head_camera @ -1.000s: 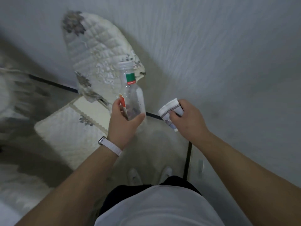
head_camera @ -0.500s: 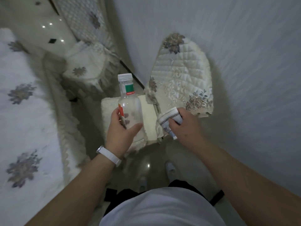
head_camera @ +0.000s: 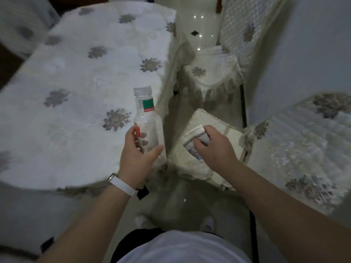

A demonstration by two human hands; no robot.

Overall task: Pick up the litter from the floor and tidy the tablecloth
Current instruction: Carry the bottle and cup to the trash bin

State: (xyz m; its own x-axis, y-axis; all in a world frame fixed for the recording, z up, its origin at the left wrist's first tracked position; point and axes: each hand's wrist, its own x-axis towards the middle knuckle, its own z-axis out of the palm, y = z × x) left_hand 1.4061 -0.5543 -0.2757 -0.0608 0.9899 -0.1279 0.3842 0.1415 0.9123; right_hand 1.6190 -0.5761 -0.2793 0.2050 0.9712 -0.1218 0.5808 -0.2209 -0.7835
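My left hand [head_camera: 137, 158] grips an empty clear plastic bottle [head_camera: 147, 118] upright; it has a white cap and a green and red label. My right hand [head_camera: 213, 147] holds a crumpled white paper cup [head_camera: 195, 141] with a blue pattern, fingers curled over it. Both hands are at chest height beside the table. The white tablecloth [head_camera: 79, 88] with grey flower motifs covers the table on the left; its near edge hangs just left of the bottle.
A chair with a cream seat cover [head_camera: 207, 118] stands directly under my right hand. A second covered chair [head_camera: 214, 73] stands behind it, and a quilted chair back [head_camera: 303, 149] is at right. Glossy tiled floor [head_camera: 201, 23] runs between table and wall. My feet [head_camera: 207, 223] are below.
My view has swung left from the wall and chair to the table, which now fills the left side. Both hands keep the same hold on the bottle and cup.
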